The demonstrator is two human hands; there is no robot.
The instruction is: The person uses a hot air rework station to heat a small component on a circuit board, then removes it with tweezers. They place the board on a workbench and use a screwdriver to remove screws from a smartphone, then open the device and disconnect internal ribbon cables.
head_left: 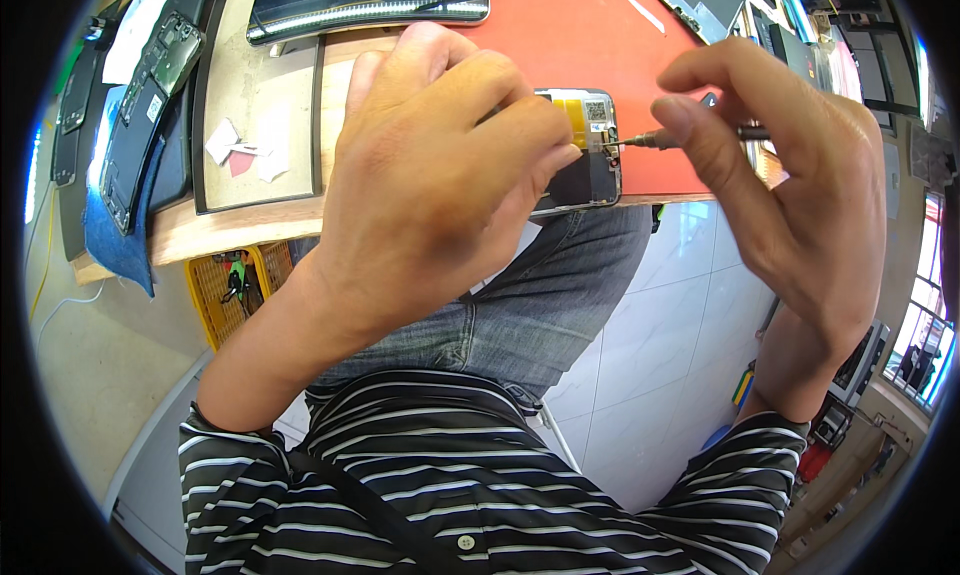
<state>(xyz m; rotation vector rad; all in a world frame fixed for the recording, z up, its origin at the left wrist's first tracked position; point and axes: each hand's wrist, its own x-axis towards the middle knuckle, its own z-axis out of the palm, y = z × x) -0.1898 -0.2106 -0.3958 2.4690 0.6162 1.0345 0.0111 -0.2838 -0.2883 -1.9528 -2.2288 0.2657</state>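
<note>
An opened smartphone (580,187) lies at the near edge of the red mat, its inner side up, with yellow film and a dark panel showing. My left hand (430,165) is closed over its left part, thumb and curled forefinger close together on it. The palm hides much of the phone and the exact grip. Between the thumb and fingers of my right hand (800,165) is a slim precision screwdriver (655,139). Its thin tip meets the right end of the phone, beside small metal parts.
The red mat (575,35) covers the wooden table. A dark tablet-like screen (370,0) stands behind, beside a tray (262,85) with paper scraps. Opened phone parts (140,135) lie at far left; another phone panel (700,3) lies at the back right. Below hangs a yellow basket (212,293).
</note>
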